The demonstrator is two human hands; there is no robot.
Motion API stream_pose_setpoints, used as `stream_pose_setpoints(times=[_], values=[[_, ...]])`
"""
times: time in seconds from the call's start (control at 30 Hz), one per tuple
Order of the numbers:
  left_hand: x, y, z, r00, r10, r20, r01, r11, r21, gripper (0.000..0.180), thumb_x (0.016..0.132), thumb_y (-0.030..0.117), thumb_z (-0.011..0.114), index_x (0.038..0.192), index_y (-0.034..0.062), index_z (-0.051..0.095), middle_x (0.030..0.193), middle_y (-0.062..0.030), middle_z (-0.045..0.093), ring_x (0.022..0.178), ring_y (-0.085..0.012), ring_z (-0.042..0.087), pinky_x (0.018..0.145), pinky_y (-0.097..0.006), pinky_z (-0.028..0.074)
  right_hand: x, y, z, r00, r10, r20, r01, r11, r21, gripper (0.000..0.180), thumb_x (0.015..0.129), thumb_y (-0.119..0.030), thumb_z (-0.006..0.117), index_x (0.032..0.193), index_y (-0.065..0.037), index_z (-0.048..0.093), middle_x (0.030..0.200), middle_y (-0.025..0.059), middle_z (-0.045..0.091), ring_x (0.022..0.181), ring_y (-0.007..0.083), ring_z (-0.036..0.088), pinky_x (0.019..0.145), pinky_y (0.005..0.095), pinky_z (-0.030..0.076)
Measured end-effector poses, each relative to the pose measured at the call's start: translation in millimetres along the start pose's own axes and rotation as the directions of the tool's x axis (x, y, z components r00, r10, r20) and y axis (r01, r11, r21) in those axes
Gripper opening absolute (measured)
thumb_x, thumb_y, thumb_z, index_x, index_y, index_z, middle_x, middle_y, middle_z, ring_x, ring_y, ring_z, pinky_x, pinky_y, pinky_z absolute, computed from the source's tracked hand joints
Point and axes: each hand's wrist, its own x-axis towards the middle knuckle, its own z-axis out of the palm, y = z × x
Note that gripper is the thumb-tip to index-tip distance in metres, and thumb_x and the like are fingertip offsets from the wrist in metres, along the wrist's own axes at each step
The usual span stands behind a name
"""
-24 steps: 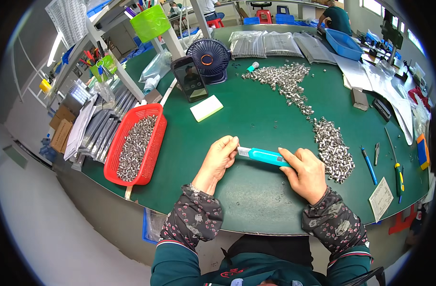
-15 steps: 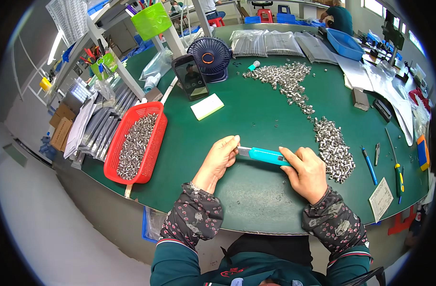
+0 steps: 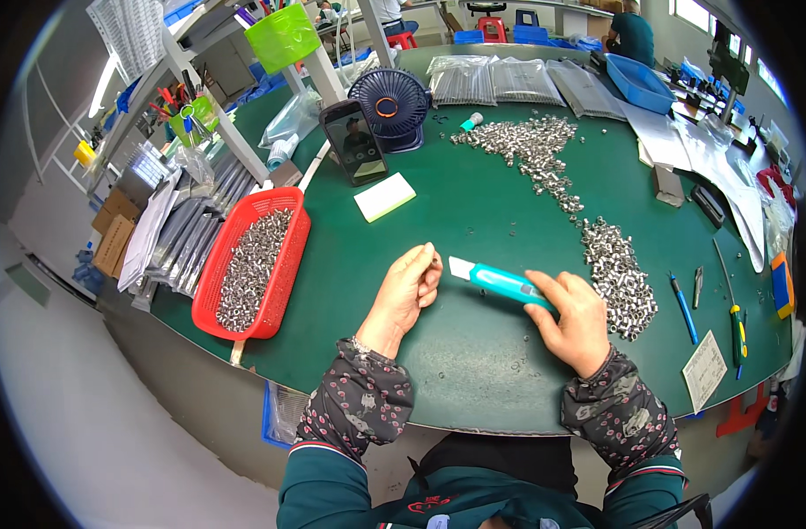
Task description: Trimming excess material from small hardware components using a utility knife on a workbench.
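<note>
Two hands (image 3: 404,295) — the right (image 3: 575,322) gripping a smooth, flat-bladed teal cutter (image 3: 503,282).

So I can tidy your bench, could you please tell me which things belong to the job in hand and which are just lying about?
Likely in use: knife in the right hand; metal pieces; red basket.
Apparently unrelated: phone; fan; paper pad; screwdriver.

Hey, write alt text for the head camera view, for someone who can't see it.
A person's right hand holds a teal utility knife, its blade pointing toward the pinched left hand, above a green table. Small metal parts lie heaped farther right and in a red basket on the left.
</note>
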Motion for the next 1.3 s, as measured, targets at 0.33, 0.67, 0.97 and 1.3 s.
stream_pose_setpoints(times=[0.33, 0.67, 0.97, 1.3], values=[[1.2, 7.1, -2.7, 0.958, 0.261, -0.122, -0.260, 0.965, 0.024, 0.013, 0.087, 0.019, 0.048, 0.089, 0.0067, 0.050, 0.074, -0.0013, 0.048, 0.050, -0.0041, 0.039, 0.038, -0.016, 0.030, 7.0, 7.3, 8.2, 0.973, -0.172, -0.156, 0.127, 0.956, -0.263, 0.042, 0.065, 0.000, 0.057, 0.107, -0.009, 0.054, 0.075, 0.0058, 0.048, 0.064, 0.0194, 0.047, 0.052, 0.0297, 0.040], [-0.1, 5.3, -0.6, 0.976, 0.189, -0.109, -0.186, 0.982, 0.043, 0.013, 0.087, 0.015, 0.048, 0.093, 0.0055, 0.053, 0.076, -0.0013, 0.051, 0.053, -0.0040, 0.042, 0.039, -0.015, 0.031, 7.6, 3.5, 7.1, 0.981, -0.100, -0.166, 0.051, 0.959, -0.278, 0.039, 0.066, 0.000, 0.057, 0.104, -0.008, 0.055, 0.074, 0.0054, 0.047, 0.065, 0.0209, 0.049, 0.055, 0.0321, 0.043], [2.5, -1.1, -4.3, 0.991, 0.123, -0.048, -0.125, 0.991, -0.042, 0.013, 0.086, 0.019, 0.049, 0.088, 0.0057, 0.053, 0.072, 0.0000, 0.048, 0.053, -0.0038, 0.041, 0.040, -0.015, 0.031, 0.7, -0.7, 6.3, 0.993, 0.086, -0.079, -0.072, 0.984, 0.161, 0.035, 0.065, -0.009, 0.065, 0.098, -0.008, 0.055, 0.072, 0.0097, 0.048, 0.062, 0.0260, 0.051, 0.054, 0.0333, 0.041], [1.2, 2.7, 1.6, 0.993, 0.104, -0.055, -0.107, 0.993, -0.050, 0.010, 0.085, 0.017, 0.051, 0.089, 0.0072, 0.051, 0.070, 0.0021, 0.047, 0.052, -0.0029, 0.040, 0.040, -0.016, 0.030, 1.9, -2.9, 6.4, 0.996, 0.086, -0.006, -0.081, 0.960, 0.267, 0.028, 0.065, -0.010, 0.064, 0.092, -0.006, 0.057, 0.068, 0.0098, 0.050, 0.058, 0.0265, 0.051, 0.052, 0.0336, 0.040]])
